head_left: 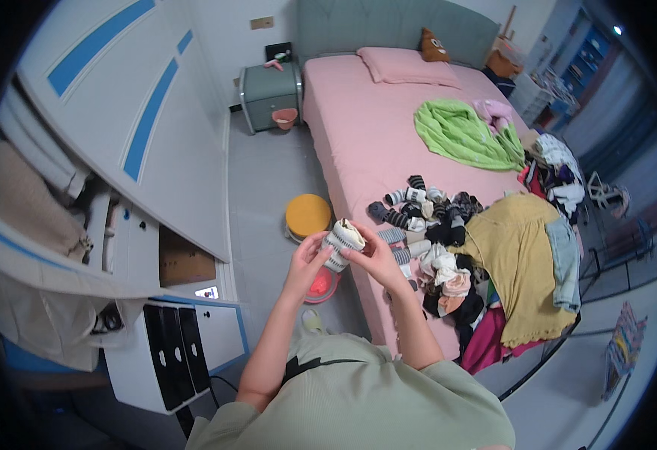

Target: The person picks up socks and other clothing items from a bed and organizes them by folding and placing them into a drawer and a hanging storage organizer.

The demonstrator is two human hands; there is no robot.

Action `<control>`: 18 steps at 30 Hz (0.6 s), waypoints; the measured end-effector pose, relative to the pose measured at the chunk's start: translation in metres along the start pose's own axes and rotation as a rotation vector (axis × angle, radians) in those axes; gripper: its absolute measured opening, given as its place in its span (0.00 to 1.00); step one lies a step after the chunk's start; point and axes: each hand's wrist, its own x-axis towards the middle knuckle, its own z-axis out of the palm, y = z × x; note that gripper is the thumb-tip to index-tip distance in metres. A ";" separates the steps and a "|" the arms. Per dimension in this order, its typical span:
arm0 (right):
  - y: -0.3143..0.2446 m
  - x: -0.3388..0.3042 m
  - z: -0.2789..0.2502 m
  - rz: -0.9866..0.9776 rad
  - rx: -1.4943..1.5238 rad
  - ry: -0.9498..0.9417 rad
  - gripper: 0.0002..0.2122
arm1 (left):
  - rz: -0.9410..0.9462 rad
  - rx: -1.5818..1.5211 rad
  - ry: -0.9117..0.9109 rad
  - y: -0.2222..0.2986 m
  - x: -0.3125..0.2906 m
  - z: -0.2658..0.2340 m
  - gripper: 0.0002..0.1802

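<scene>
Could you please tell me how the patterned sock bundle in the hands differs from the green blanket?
The sock bundle is whitish with grey markings, while the green blanket is bright green. The bundle is small; the blanket is much larger. The bundle is held compactly between the left hand and right hand, whereas the blanket lies crumpled on the bed. Both are soft cloth.

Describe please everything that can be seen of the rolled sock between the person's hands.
The rolled sock looks like soft knitted fabric, whitish with rows of dark grey marks across its body. Its upper end is plain cream and shows a darker opening. It is a compact bundle, tilted, held up beside the pink bed. The left hand and the right hand touch it from either side. Whether it is one sock or a pair cannot be told.
</scene>
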 end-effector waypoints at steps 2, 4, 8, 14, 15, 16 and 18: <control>-0.006 -0.010 0.007 0.064 -0.076 -0.076 0.28 | 0.011 0.082 0.089 0.000 -0.023 0.001 0.20; -0.008 -0.019 0.010 0.114 -0.070 -0.172 0.29 | 0.005 0.042 0.196 0.002 -0.043 0.008 0.19; 0.006 -0.038 0.012 0.140 -0.133 -0.263 0.28 | -0.013 -0.039 0.418 -0.004 -0.079 0.019 0.15; 0.019 -0.065 0.033 0.212 -0.056 -0.410 0.26 | 0.097 -0.056 0.569 -0.019 -0.133 0.022 0.09; 0.019 -0.067 0.037 0.269 -0.055 -0.456 0.25 | 0.116 -0.009 0.574 -0.022 -0.141 0.018 0.09; 0.017 -0.070 0.041 0.326 -0.055 -0.502 0.24 | 0.133 0.038 0.579 -0.023 -0.150 0.014 0.10; 0.015 -0.076 0.053 0.366 -0.038 -0.563 0.23 | 0.160 0.079 0.612 -0.026 -0.166 0.006 0.09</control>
